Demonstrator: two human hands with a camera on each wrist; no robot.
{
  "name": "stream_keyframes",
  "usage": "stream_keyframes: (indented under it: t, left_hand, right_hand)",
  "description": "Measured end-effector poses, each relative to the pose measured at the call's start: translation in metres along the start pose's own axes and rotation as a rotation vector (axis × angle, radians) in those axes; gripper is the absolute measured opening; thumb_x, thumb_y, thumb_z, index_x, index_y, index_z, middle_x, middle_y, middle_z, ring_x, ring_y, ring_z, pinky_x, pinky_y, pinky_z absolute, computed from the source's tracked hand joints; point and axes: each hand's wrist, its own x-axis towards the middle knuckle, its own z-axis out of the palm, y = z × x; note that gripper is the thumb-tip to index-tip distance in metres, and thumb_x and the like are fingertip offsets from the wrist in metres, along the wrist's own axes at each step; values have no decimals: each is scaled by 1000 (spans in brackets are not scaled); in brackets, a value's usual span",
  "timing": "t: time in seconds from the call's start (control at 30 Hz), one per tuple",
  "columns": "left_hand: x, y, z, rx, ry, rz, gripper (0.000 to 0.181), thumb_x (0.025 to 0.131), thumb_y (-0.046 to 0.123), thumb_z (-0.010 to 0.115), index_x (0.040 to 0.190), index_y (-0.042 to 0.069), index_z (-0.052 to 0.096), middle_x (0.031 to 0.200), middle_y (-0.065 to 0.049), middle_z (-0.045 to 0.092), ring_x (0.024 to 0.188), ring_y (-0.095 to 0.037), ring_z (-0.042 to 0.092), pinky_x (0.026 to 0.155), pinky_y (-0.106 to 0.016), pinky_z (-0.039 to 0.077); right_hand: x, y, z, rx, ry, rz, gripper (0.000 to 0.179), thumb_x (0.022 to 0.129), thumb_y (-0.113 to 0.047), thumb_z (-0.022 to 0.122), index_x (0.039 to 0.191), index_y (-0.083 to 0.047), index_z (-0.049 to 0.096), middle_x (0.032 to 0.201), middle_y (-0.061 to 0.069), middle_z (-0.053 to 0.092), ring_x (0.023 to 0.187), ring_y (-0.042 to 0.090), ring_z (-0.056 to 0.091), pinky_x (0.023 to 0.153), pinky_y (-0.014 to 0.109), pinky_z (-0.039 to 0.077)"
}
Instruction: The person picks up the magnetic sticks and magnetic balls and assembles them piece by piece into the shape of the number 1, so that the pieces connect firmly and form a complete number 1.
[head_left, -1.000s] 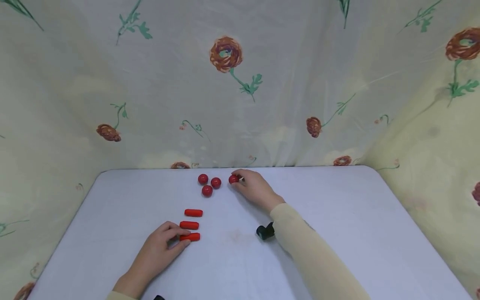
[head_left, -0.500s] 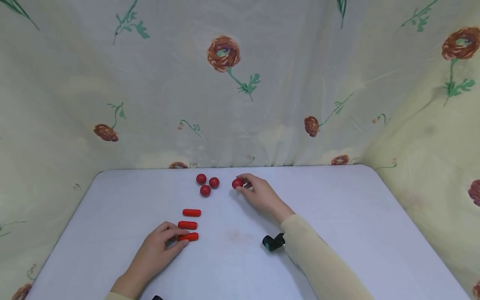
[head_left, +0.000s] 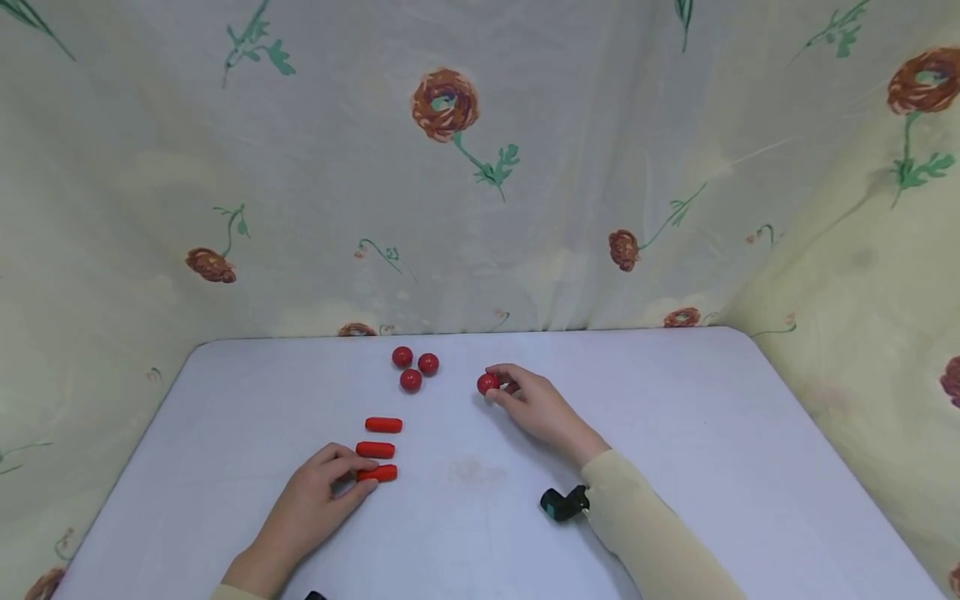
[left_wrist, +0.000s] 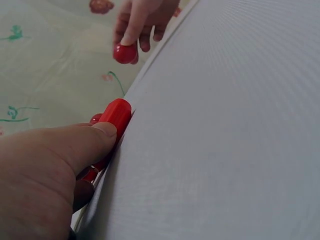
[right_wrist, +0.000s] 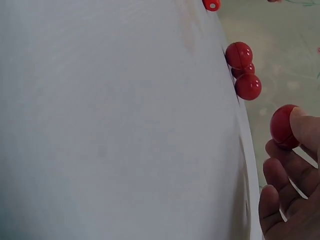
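Our right hand point(head_left: 542, 410) pinches a glossy red ball point(head_left: 487, 383) above the white table point(head_left: 457, 550); our left hand point(head_left: 315, 502) pinches a faceted red cylinder point(head_left: 386, 472), and just beyond it we have two matching cylinders point(head_left: 375, 450), then three more glossy balls point(head_left: 410, 381) bunched farther off.

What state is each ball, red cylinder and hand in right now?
Held ball, pinched, raised off the table
Left clustered ball, resting on the table
Right clustered ball, resting on the table
Front clustered ball, resting on the table
Far cylinder, lying sideways
Middle cylinder, lying sideways
Nearest cylinder, lying sideways, gripped
Left hand, gripping the nearest cylinder
Right hand, pinching the held ball
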Motion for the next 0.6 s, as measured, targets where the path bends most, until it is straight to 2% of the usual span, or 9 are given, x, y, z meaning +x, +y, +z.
stream_keyframes:
  t: [0.23, 0.6]
  left_hand:
    - [0, 1, 0, 9, -6, -6, 25, 81, 27, 84, 103, 32, 75, 95, 14, 55, 89, -6, 54, 79, -29, 53]
    - [0, 2, 0, 25, -11, -15, 25, 80, 29, 84, 104, 29, 75, 95, 12, 55, 88, -8, 53, 77, -28, 53]
  right_hand:
    - [-9, 12, -4, -28, 3, -35, 41, 95, -34, 68, 132, -20, 59, 120, -7, 60, 109, 13, 55, 93, 37, 47]
    - [-19, 31, -4, -29, 16, -88, 43, 95, -39, 67, 134, -23, 61, 126, -7, 60, 119, 14, 53, 102, 43, 42]
